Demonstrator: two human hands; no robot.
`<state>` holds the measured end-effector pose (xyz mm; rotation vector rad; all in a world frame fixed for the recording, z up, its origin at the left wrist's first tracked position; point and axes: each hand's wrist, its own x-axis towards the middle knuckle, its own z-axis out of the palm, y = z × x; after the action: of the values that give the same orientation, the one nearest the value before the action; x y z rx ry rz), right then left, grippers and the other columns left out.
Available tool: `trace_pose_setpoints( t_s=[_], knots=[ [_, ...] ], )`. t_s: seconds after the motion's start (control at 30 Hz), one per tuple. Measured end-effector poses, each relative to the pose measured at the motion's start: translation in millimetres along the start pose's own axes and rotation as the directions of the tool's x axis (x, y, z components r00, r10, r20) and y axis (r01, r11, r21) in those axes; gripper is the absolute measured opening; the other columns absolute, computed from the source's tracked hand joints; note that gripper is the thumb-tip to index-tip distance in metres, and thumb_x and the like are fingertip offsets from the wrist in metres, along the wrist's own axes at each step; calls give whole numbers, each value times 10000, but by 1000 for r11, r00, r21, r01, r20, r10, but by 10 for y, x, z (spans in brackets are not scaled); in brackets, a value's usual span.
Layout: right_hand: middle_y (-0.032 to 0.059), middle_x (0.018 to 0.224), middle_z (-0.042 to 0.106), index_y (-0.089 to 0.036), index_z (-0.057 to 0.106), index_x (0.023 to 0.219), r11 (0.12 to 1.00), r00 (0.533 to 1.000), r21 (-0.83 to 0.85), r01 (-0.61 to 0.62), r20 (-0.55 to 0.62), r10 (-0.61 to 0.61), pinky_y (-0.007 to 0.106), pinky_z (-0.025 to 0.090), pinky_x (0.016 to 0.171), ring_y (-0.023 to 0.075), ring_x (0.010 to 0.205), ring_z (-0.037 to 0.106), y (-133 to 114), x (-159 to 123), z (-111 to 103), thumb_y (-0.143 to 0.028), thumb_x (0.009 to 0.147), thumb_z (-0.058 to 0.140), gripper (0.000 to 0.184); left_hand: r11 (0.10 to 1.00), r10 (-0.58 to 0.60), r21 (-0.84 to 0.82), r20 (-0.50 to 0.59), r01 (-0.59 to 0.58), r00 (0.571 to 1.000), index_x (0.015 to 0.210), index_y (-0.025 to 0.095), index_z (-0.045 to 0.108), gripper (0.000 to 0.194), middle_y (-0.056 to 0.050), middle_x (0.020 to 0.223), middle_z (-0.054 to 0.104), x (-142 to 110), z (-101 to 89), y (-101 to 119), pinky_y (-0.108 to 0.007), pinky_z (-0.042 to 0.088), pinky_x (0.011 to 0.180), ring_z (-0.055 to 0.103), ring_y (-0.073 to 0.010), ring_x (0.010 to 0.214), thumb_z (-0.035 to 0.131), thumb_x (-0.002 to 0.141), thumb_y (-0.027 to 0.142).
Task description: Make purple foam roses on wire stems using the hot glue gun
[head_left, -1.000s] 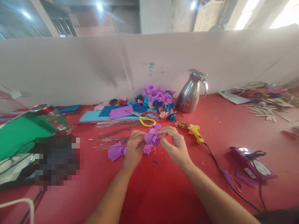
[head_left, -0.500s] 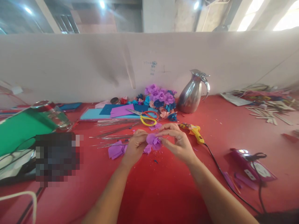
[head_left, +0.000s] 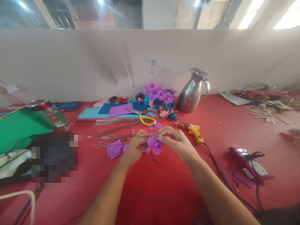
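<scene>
Between my hands is a purple paper flower (head_left: 155,145) with a curled centre and several petals spread round it. My left hand (head_left: 137,144) pinches it from the left, fingers closed at its edge. The thumb and fingers of my right hand (head_left: 177,139) close on its upper right petal. Purple paper petals (head_left: 115,149) lie on the red table just left of my left hand. Behind my hands rest scissors (head_left: 147,118) with one yellow and one red handle. A yellow glue gun (head_left: 194,130) lies to the right of my right hand.
Finished paper flowers (head_left: 161,97) are heaped by the wall beside a steel jug (head_left: 192,90). Thin wires (head_left: 110,136) and coloured paper sheets (head_left: 90,113) lie left of centre. A purple power strip (head_left: 252,165), cords and wooden sticks (head_left: 269,112) are on the right; a glass jar (head_left: 50,114) lies left.
My right hand has drawn its fingers in and pinches the flower's upper edge. The flower has tilted so its centre faces me more. The whole view has shifted slightly.
</scene>
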<state>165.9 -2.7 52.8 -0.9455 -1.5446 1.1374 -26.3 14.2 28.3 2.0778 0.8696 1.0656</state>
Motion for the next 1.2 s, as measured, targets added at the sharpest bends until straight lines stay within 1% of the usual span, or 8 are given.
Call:
trace_pose_setpoints(
  t_s=[0.13, 0.23, 0.37, 0.5, 0.67, 0.83, 1.03, 1.2],
  knots=[
    [25, 830, 661, -197, 686, 716, 965, 992, 230, -125, 57, 115, 324, 476, 767, 169, 802, 607, -8, 7, 20, -343, 752, 676, 150, 1000, 16, 4, -24, -16, 1000, 680, 210, 709, 323, -46, 705, 608, -10, -14, -19, -339, 405, 760, 524, -203, 790, 518, 909, 335],
    [20, 798, 656, -193, 682, 733, 953, 987, 260, -158, 58, 148, 314, 472, 765, 160, 777, 592, -17, 7, 32, -339, 739, 681, 145, 1000, 1, 20, -27, 0, 1000, 722, 224, 731, 303, -49, 719, 617, -12, -15, -28, -346, 408, 763, 528, -209, 799, 522, 906, 344],
    [6, 790, 633, -197, 659, 755, 973, 993, 199, -114, -17, 120, 298, 458, 735, 147, 748, 569, -6, 5, 23, -316, 738, 650, 120, 999, -12, 32, -69, 15, 998, 748, 229, 737, 292, -44, 739, 621, -7, -18, -38, -333, 409, 754, 532, -200, 790, 525, 903, 357],
    [11, 789, 617, -206, 623, 736, 1000, 993, 1, -20, -114, 20, 319, 451, 756, 172, 800, 562, 16, 6, 12, -342, 788, 604, 147, 998, -14, 61, -120, 21, 993, 721, 221, 721, 304, -33, 726, 607, -5, -26, -53, -322, 407, 751, 530, -193, 779, 521, 902, 362],
    [33, 858, 647, -214, 639, 702, 976, 995, -213, 36, -87, -56, 409, 404, 905, 213, 914, 572, -1, 7, 7, -330, 795, 612, 152, 997, 7, 78, -154, 5, 988, 677, 212, 691, 297, -24, 714, 606, 2, -23, -51, -298, 402, 736, 509, -183, 760, 527, 899, 321],
    [38, 906, 649, -221, 658, 707, 964, 995, -265, 24, -83, -48, 453, 365, 949, 226, 950, 575, -11, 11, 5, -274, 781, 605, 106, 993, 13, 116, -170, 7, 985, 693, 224, 707, 274, -25, 712, 618, 1, -19, -63, -310, 394, 763, 496, -192, 778, 539, 891, 311],
    [40, 913, 660, -222, 665, 701, 962, 994, -272, 19, -98, -47, 446, 390, 939, 222, 945, 583, -2, 13, 16, -315, 796, 627, 139, 991, 8, 135, -153, 13, 988, 723, 229, 725, 283, -34, 725, 640, -5, -20, -79, -317, 396, 776, 488, -201, 805, 521, 899, 315],
    [43, 987, 648, -223, 696, 755, 987, 998, -161, 12, -59, -21, 444, 399, 961, 215, 973, 593, 40, 9, 5, -269, 767, 649, 66, 996, 4, 90, -171, 11, 985, 697, 232, 723, 270, -29, 723, 620, 1, -23, -99, -313, 405, 776, 500, -194, 786, 545, 884, 313]
  ],
)
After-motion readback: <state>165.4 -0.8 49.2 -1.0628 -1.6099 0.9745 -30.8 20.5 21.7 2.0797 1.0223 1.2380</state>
